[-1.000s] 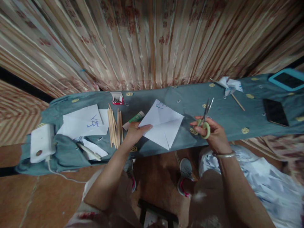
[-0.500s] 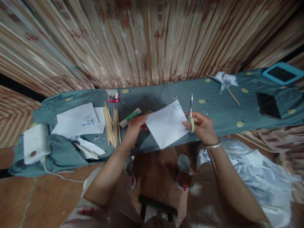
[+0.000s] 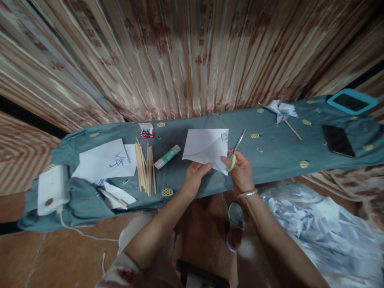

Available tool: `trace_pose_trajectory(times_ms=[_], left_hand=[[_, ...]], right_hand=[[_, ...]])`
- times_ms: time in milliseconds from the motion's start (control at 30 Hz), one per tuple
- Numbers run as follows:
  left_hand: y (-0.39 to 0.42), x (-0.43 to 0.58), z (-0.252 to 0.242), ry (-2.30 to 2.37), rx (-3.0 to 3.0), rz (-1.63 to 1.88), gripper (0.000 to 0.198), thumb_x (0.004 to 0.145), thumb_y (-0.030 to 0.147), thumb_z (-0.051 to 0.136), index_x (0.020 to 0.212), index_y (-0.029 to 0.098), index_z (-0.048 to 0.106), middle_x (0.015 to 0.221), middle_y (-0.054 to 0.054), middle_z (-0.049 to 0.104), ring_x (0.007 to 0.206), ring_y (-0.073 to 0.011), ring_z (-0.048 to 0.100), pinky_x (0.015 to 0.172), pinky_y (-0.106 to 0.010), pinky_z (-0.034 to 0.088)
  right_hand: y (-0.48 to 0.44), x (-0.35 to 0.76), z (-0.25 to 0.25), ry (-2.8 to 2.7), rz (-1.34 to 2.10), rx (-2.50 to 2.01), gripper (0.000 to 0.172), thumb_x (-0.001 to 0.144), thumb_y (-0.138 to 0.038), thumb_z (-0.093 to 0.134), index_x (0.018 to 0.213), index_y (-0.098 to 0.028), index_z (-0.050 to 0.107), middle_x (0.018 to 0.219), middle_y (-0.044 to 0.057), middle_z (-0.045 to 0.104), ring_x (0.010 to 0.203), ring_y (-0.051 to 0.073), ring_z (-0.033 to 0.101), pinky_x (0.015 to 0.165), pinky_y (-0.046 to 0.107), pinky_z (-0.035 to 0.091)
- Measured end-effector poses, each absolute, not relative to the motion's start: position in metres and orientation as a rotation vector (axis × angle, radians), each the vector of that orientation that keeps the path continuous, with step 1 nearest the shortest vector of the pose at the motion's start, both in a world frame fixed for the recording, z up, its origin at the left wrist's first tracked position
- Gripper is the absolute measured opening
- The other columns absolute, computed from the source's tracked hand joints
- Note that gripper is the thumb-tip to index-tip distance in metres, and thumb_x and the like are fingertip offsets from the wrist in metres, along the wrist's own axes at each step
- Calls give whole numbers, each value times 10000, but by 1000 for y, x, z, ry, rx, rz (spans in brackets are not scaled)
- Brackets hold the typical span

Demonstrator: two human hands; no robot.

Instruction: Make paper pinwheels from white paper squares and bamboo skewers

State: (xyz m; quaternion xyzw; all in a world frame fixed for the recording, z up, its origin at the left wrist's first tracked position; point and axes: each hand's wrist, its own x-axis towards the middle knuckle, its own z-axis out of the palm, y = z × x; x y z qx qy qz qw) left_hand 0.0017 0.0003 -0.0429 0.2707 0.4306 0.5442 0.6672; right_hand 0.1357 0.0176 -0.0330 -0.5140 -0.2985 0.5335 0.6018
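Note:
A white sheet of paper (image 3: 204, 143) with blue pen marks at its upper right corner is held over the cloth-covered table. My left hand (image 3: 196, 176) pinches its lower edge, thumb on top and fingers underneath. In my right hand (image 3: 241, 170) are scissors (image 3: 233, 157) with pale green handles, their blades pointing up and away to the right. The thumb of that hand also presses on the paper's right edge. A green and white glue stick (image 3: 167, 157) lies to the left of the paper, beside several wooden sticks (image 3: 145, 170).
Farther left are paper sheets with blue drawing (image 3: 105, 164), a pen (image 3: 112, 198), a white box with a cable (image 3: 53, 190) and a small red box of metal pieces (image 3: 147, 132). At right lie a paper pinwheel (image 3: 282, 110), a phone (image 3: 338, 140) and a blue-framed tablet (image 3: 351, 101).
The paper has turned, its corner no longer pointing toward me. My left hand has shifted from its left corner to its lower edge. The scissors have tilted to the right.

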Motion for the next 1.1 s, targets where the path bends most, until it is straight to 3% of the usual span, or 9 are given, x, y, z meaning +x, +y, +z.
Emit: trace_pose_trajectory(times_ms=[233,400,667,833,1100], left_hand=[[6,-8,-44,1085,604,1360,301,539,205,773,823,142,694,844,-51,739,808,-197,667,845,-336,495],[10,-16,-41,1127,627,1408,368,526,223,809,867,136,699,906,-68,747,821,-210,671,836,-357,516],[30,-51,-39,1296,802,1556,281,568,265,791,807,161,687,855,-52,738,771,-187,666,770,-318,521],[32,-62,-35,1421,875,1553,315,571,321,799,803,138,688,822,-60,733,753,-199,664,713,-312,527],[34,-57,-36,1462,995,1556,311,597,317,786,833,145,679,828,-60,737,782,-211,670,741,-330,534]], right_hand=[[13,121,-38,-651,1370,-1145,413,490,-306,857,830,-216,641,687,-66,653,591,95,554,573,229,448],[8,121,-39,-769,1409,-1179,404,520,-355,857,831,-215,640,669,-63,625,559,85,526,542,219,436],[-15,124,-29,-1151,1606,-1223,438,679,-533,738,933,-195,625,739,26,694,634,151,642,554,253,476],[-39,115,-30,-1329,1835,-1160,440,731,-541,693,982,-186,623,786,40,696,655,149,657,525,233,457],[-44,108,-37,-1333,1906,-1167,419,723,-528,708,921,-169,622,657,-6,630,576,114,598,519,223,450]])
